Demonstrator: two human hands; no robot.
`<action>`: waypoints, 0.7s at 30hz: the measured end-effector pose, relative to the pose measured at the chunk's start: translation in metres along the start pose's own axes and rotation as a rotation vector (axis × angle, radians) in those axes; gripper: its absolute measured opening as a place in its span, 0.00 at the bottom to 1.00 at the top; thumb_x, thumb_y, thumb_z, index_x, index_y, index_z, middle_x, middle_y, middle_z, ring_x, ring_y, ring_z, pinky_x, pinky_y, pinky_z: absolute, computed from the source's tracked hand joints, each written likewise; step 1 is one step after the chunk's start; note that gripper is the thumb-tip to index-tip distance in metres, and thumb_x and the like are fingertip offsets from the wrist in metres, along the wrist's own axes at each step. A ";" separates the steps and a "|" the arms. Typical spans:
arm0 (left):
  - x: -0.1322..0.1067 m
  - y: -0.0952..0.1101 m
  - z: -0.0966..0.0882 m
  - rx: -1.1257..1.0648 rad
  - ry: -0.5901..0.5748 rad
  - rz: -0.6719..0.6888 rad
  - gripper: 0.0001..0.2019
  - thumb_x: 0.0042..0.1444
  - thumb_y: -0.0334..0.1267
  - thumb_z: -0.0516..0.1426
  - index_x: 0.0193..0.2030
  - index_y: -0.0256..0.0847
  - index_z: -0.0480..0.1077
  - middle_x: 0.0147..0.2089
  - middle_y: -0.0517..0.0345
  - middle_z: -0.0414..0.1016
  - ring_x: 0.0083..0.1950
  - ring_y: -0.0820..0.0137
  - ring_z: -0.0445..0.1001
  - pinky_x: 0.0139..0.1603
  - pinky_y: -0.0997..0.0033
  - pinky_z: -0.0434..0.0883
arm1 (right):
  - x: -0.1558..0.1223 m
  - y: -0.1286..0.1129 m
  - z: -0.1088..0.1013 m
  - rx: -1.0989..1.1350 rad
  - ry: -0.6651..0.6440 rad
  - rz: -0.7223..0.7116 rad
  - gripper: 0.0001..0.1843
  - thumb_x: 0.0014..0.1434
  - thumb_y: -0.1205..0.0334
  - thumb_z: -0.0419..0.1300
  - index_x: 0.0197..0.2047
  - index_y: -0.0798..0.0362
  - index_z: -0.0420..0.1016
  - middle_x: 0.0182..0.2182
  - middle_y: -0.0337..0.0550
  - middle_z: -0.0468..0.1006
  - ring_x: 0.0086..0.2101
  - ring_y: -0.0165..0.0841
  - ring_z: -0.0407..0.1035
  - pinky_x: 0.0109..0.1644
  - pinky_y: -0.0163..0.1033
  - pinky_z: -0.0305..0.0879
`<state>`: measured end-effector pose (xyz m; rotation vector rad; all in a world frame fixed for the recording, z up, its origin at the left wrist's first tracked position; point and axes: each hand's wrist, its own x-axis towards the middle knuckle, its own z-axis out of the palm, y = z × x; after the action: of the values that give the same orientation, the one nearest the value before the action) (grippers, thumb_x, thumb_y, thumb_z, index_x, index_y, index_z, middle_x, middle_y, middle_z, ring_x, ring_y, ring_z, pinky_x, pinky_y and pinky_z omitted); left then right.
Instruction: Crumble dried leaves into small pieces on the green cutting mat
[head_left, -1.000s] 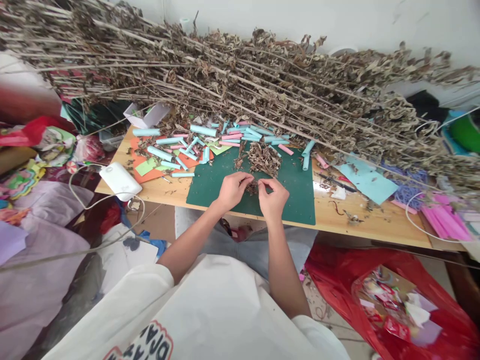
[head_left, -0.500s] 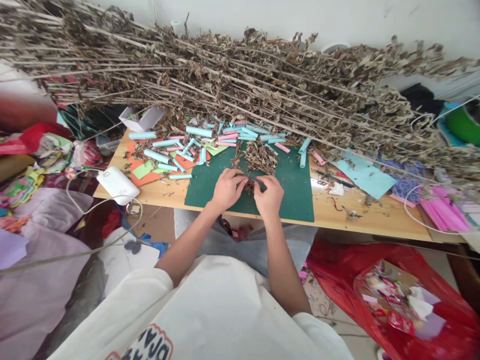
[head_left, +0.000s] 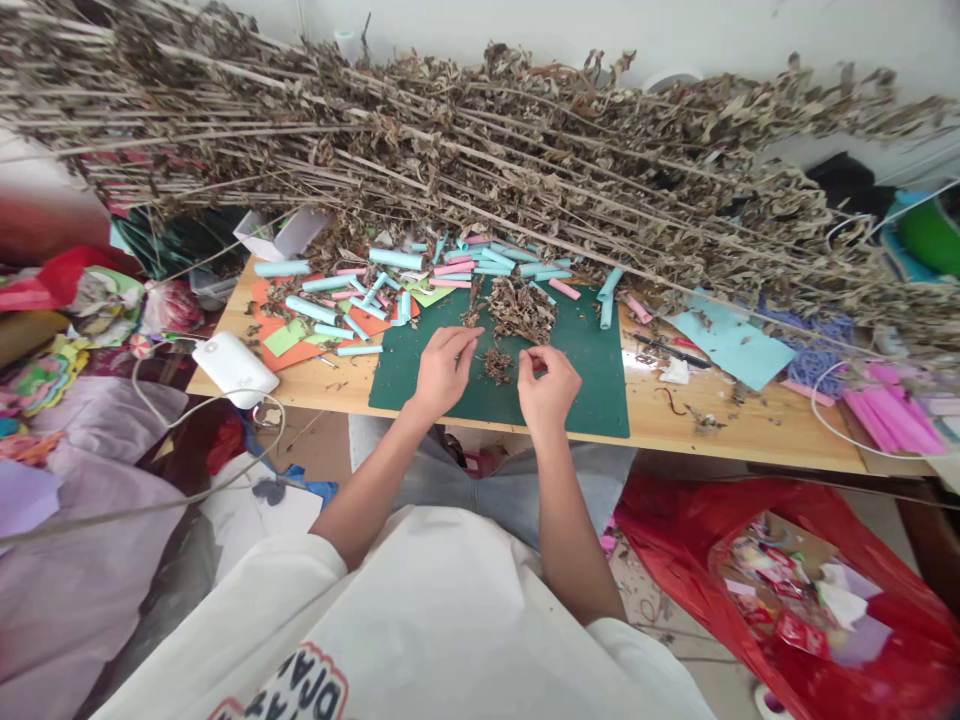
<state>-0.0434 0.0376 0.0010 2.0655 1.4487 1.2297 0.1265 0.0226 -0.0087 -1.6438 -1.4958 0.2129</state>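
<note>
A small heap of crumbled dried leaves lies on the green cutting mat, between my two hands. To its left, my left hand hovers with fingers stretched forward and nothing visible in them. My right hand is on the other side, thumb and forefinger brought together in a pinch; anything between the tips is too small to make out. Just beyond the heap sits a larger pile of dried leaves. Blue and pink paper tubes are scattered behind and to the left of the mat.
Long dried leafy stalks stretch across the back of the table. A white power bank with a cable lies at the left edge. Blue paper and a dark pen-like tool are on the right. Below hangs a red plastic bag of scraps.
Both hands have drawn apart from the small leaf heap, the left one to the left and the right one to the right. The heap now shows fully between them.
</note>
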 end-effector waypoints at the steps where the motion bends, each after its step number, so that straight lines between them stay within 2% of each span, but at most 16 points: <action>1: 0.000 0.002 -0.004 -0.016 0.020 -0.006 0.16 0.68 0.39 0.47 0.53 0.40 0.73 0.48 0.49 0.78 0.50 0.66 0.73 0.54 0.64 0.70 | 0.001 -0.001 -0.002 -0.018 0.016 0.004 0.12 0.60 0.58 0.56 0.27 0.51 0.72 0.23 0.40 0.72 0.27 0.33 0.66 0.36 0.38 0.63; 4: 0.000 0.006 -0.013 -0.042 0.082 -0.044 0.18 0.68 0.40 0.46 0.56 0.41 0.72 0.40 0.52 0.79 0.45 0.68 0.74 0.51 0.67 0.70 | 0.003 -0.002 -0.005 -0.034 0.036 -0.016 0.13 0.60 0.60 0.56 0.24 0.51 0.69 0.21 0.39 0.70 0.26 0.33 0.65 0.36 0.38 0.62; 6: -0.001 0.006 -0.015 -0.033 0.103 -0.095 0.17 0.68 0.41 0.47 0.56 0.42 0.72 0.33 0.55 0.78 0.38 0.70 0.74 0.46 0.69 0.70 | 0.003 -0.002 -0.006 -0.001 0.025 -0.048 0.09 0.59 0.65 0.53 0.30 0.51 0.72 0.26 0.42 0.75 0.30 0.34 0.68 0.40 0.39 0.64; 9: -0.005 0.003 -0.013 0.015 0.102 -0.141 0.15 0.65 0.41 0.52 0.54 0.42 0.73 0.28 0.58 0.75 0.33 0.71 0.72 0.41 0.71 0.70 | 0.002 -0.002 -0.004 0.026 -0.017 -0.081 0.11 0.55 0.71 0.51 0.35 0.52 0.74 0.33 0.45 0.78 0.36 0.38 0.71 0.44 0.42 0.66; 12: -0.008 -0.001 -0.008 0.020 0.064 -0.095 0.14 0.63 0.39 0.55 0.54 0.42 0.73 0.34 0.56 0.77 0.39 0.69 0.73 0.45 0.70 0.70 | 0.000 -0.002 -0.003 0.022 -0.047 -0.053 0.09 0.57 0.67 0.53 0.35 0.52 0.75 0.33 0.46 0.79 0.36 0.39 0.72 0.45 0.43 0.67; 16: -0.008 -0.009 -0.004 0.053 0.025 -0.083 0.13 0.63 0.35 0.53 0.52 0.41 0.73 0.41 0.52 0.78 0.44 0.67 0.73 0.47 0.67 0.70 | -0.001 0.000 -0.003 0.039 -0.055 -0.016 0.10 0.60 0.58 0.56 0.37 0.53 0.77 0.33 0.46 0.79 0.36 0.38 0.72 0.46 0.43 0.66; 21: 0.008 -0.020 0.002 0.223 -0.016 -0.123 0.12 0.62 0.37 0.54 0.49 0.40 0.74 0.45 0.48 0.77 0.47 0.62 0.73 0.48 0.65 0.70 | -0.001 0.005 0.000 0.032 -0.076 -0.012 0.11 0.60 0.60 0.54 0.36 0.53 0.77 0.33 0.47 0.79 0.35 0.38 0.72 0.46 0.42 0.66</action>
<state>-0.0531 0.0531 -0.0101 2.0817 1.7464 1.0425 0.1297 0.0225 -0.0123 -1.6166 -1.5505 0.2943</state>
